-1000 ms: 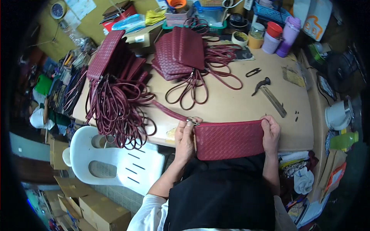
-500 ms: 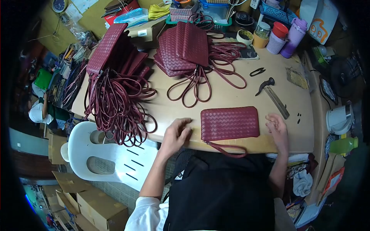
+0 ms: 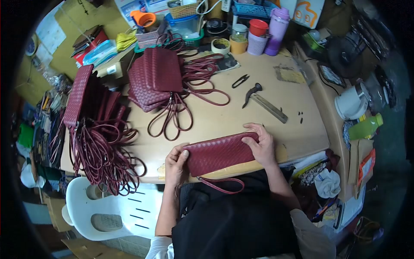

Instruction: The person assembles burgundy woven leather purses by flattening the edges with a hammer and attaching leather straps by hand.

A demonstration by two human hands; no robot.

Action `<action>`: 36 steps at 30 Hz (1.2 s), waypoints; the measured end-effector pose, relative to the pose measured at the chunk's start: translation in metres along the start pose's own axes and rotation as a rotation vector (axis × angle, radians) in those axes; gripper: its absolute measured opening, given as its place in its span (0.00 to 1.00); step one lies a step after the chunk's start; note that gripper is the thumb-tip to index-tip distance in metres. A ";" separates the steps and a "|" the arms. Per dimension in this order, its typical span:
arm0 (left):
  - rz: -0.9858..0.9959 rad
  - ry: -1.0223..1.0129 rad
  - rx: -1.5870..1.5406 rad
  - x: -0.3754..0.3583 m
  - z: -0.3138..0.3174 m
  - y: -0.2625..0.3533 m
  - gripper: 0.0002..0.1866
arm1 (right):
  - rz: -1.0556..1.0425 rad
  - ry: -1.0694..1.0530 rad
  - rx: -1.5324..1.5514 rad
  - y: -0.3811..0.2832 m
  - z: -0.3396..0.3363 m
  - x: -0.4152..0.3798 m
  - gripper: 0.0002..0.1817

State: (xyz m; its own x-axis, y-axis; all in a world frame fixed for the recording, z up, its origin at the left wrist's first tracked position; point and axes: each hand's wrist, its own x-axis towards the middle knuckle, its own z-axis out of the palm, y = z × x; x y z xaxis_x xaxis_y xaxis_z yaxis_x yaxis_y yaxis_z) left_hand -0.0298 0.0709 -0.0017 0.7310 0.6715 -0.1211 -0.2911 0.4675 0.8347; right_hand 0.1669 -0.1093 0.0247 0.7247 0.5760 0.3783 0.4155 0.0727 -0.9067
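At left, a row of burgundy woven wristlet pouches (image 3: 79, 97) stands on edge, tangled straps (image 3: 101, 151) spilling off the surface (image 3: 207, 114) over a white plastic chair (image 3: 129, 211). Next, a fanned pile of matching pouches (image 3: 161, 71) crowds the back, its looped straps reaching right. At front centre, one burgundy woven pouch (image 3: 222, 153) tilts over the near edge, wrist strap (image 3: 222, 185) dangling; the left hand's (image 3: 174, 166) grip pinches its left end, the right hand's (image 3: 264, 149) its upper right corner. Beyond lie snips (image 3: 240, 81), a hammer (image 3: 269, 107) and tiny dark pieces (image 3: 301, 117), too small to identify. The pouch hides some fingertips and its own underside
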 end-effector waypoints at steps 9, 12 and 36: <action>0.473 0.074 0.262 -0.013 0.023 0.003 0.10 | 0.082 0.082 0.164 0.006 -0.001 -0.008 0.04; 0.488 0.033 0.254 -0.019 0.034 0.009 0.11 | 0.292 0.135 0.236 0.018 -0.006 -0.008 0.08; 0.560 -0.035 0.680 -0.010 0.052 0.014 0.05 | -0.110 -0.271 -0.262 -0.050 0.064 0.005 0.12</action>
State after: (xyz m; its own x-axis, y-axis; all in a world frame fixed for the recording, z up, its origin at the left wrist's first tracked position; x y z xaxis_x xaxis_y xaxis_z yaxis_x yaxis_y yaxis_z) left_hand -0.0091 0.0405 0.0389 0.6129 0.6764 0.4085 -0.1895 -0.3761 0.9070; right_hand 0.1148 -0.0578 0.0601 0.5108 0.7732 0.3758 0.6341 -0.0437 -0.7720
